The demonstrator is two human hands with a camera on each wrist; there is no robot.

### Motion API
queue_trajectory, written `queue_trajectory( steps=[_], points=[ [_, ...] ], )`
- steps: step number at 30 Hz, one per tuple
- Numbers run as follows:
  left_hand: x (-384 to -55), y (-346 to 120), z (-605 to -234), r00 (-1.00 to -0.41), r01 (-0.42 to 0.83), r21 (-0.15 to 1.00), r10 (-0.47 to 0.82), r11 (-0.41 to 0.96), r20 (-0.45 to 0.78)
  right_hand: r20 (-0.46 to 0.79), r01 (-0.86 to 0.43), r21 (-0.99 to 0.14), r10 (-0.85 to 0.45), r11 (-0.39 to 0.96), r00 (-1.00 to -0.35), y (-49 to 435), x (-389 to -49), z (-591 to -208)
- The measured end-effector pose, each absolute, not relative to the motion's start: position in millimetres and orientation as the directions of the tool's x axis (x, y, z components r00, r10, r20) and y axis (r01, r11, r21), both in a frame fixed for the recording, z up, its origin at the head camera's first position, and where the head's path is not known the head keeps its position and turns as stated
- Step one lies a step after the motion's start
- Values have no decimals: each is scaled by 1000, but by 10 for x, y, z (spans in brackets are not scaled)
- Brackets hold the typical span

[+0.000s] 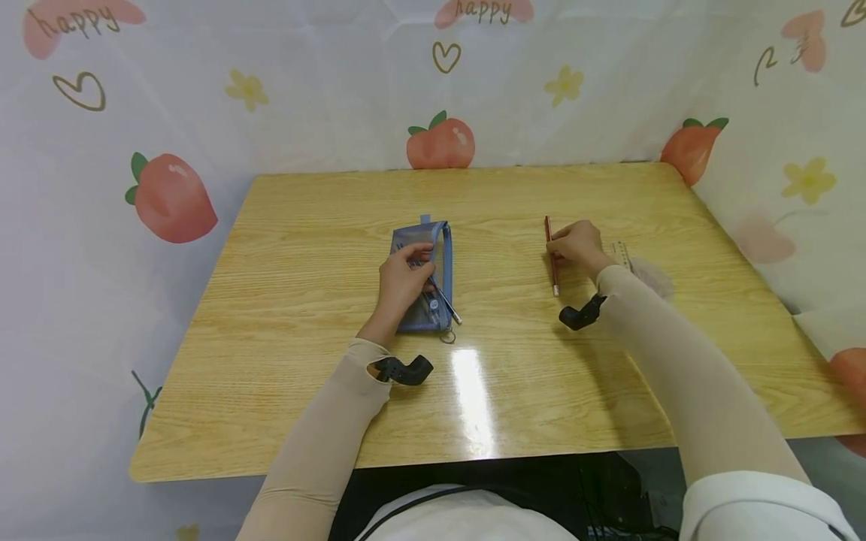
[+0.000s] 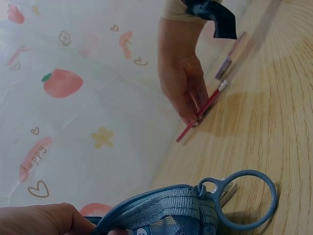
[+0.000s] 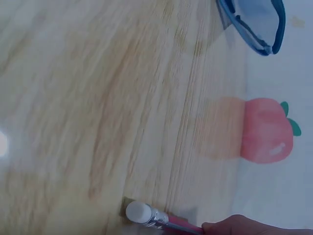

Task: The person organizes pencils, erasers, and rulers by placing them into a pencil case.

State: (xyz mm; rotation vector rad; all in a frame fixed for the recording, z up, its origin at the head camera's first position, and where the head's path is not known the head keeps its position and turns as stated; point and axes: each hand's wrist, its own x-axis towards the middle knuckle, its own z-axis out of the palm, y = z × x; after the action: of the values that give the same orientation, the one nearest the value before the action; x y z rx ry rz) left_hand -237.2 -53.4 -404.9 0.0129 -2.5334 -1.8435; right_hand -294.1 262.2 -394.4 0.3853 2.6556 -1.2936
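Observation:
A blue see-through zip pencil case (image 1: 422, 319) lies left of the table's middle, its mouth parted along the right side. My left hand (image 1: 404, 279) pinches the case's upper side at that mouth. In the left wrist view the case's blue ring (image 2: 273, 196) hangs over the wood. A dark pencil (image 1: 445, 299) slants out past the case's lower right edge; whether it is inside cannot be told. To the right, my right hand (image 1: 578, 244) pinches a red pencil (image 1: 555, 278) by its shaft. The pencil's white eraser end (image 3: 139, 212) points toward me, close to the tabletop.
Just beyond the right wrist lie a ruler (image 1: 621, 255) and a pale, blurred round thing (image 1: 652, 278). The wooden table (image 1: 291, 300) meets a patterned cloth (image 1: 338, 90) at the back and sides. Black wrist cameras sit on both wrists.

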Motion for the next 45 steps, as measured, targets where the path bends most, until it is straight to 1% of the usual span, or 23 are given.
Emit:
queue_trajectory(
  steps=[5, 12, 34, 38, 45],
  points=[
    [-2383, -528, -4034, -1000, 13, 950, -13, 312, 18, -293, 323, -800, 141, 505, -946, 2504, -2881, -3884],
    [-2384, -527, -4028, -1000, 9, 949, -12, 314, 14, -338, 352, -830, 112, 433, -934, 2358, -2829, -3916],
    [-2397, -527, -4039, -1000, -6, 951, -16, 309, -1, -316, 291, -876, -3, 385, -949, 1864, -2654, -4002],
    [-2387, -528, -4058, -1000, -13, 951, -16, 310, -9, -323, 295, -875, -10, 385, -946, 1767, -2611, -4019],
    [-2384, -529, -4058, -1000, -13, 951, -14, 310, -9, -319, 295, -892, -13, 342, -948, 1621, -2610, -4055]
  ],
)
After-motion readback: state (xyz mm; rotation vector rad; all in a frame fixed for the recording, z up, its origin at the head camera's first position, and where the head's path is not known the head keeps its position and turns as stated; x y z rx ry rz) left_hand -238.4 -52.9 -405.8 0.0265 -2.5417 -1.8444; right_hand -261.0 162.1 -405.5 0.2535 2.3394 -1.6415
